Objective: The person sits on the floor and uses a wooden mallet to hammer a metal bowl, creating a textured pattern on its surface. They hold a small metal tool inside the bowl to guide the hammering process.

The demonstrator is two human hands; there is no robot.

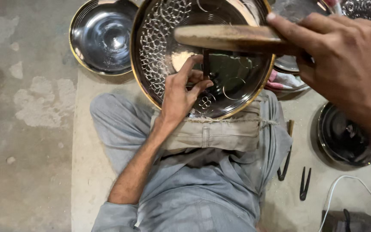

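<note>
A large shiny metal plate (159,51) with a gold rim rests on a folded beige cloth pad (220,131) over my lap. Rings and dotted circles are punched into its left side. My left hand (181,92) pinches a thin dark metal punch (205,64) upright on the plate's surface. My right hand (344,56) grips a wooden mallet (228,38) raised across the plate, above the punch.
A smaller gold-rimmed plate (101,36) lies at the upper left on the concrete floor. More plates sit at the upper right (366,8) and right (342,135). A dark tool (285,165), metal dividers (305,184) and a white cable (344,182) lie on the mat at right.
</note>
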